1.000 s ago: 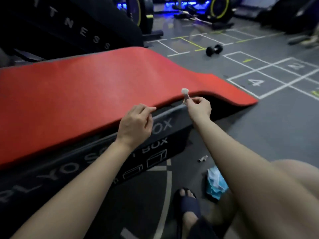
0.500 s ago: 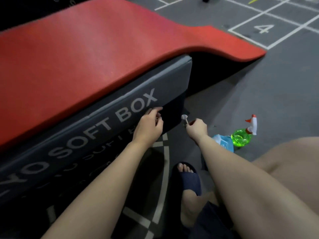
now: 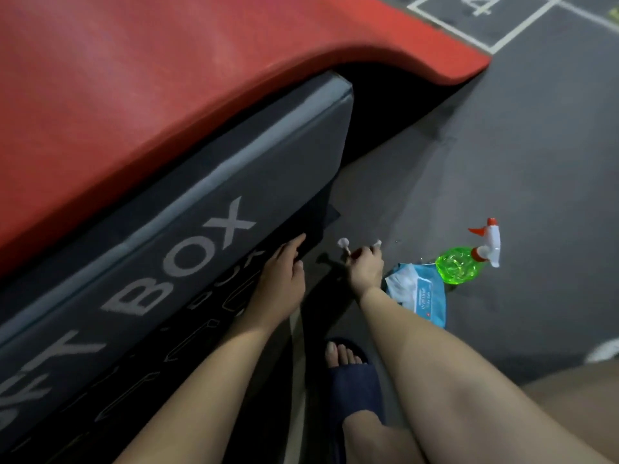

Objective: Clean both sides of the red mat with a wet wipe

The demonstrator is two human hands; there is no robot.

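Note:
The red mat (image 3: 140,82) lies draped over a dark grey soft box (image 3: 214,182), and its right end sags down to the floor. My left hand (image 3: 283,272) hangs low beside the box's lower front with its fingers loosely stretched, holding nothing. Just above the floor, my right hand (image 3: 365,266) pinches a small white-tipped object (image 3: 343,243). A second white tip (image 3: 377,243) shows at its fingertips. A blue pack of wet wipes (image 3: 422,296) lies on the floor right of that hand.
A green spray bottle (image 3: 460,264) with a white and orange trigger stands behind the wipe pack. My foot in a dark slipper (image 3: 351,373) rests on the grey floor. White painted squares (image 3: 502,25) mark the floor at the top right.
Both hands came down from the mat's front edge to floor level beside the box. The view tilted down, bringing the wipe pack and spray bottle into sight.

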